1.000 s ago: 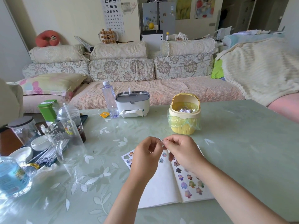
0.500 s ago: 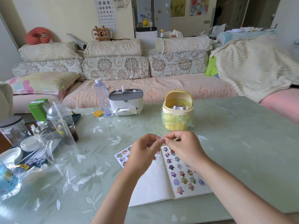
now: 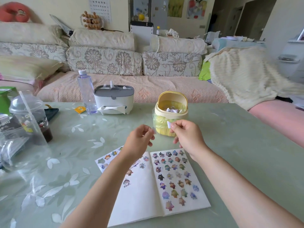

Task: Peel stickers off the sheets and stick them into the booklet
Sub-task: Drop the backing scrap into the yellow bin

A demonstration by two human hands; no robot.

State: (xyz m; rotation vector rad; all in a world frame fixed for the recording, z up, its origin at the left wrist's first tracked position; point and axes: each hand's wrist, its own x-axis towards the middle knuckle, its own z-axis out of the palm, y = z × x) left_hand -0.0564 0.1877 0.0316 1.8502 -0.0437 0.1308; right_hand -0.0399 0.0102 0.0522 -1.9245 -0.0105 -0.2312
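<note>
1. The sticker sheet lies flat on the table, just left of the booklet, with its near corner tucked under my left forearm. It is thin, glossy and floppy. I judge it would buckle if lifted by one corner, so I would hold it flat and raise a sticker by its edge with a fingernail.

2. My left hand hovers above the top of the sheet with the wrist raised off the table. The fingers are curled in, and the thumb and forefinger tips are close together. I cannot tell whether a sticker sits between them. If one does, it weighs almost nothing and will cling to skin, so I would touch only its rim.

3. The booklet lies open in front of me between my forearms. Its left page is mostly bare and its right page is crowded with rows of stickers. The paper is soft and would crease easily. I think it will need firm, flat pressing with a fingertip.

4. My right hand is raised beyond the booklet's far edge. It pinches a small white paper scrap between thumb and forefinger, and the other fingers are loosely bent. The scrap is light and limp, probably backing waste.

5. The yellow bin stands open just behind the scrap, lined with a bag and holding crumpled paper.
</note>
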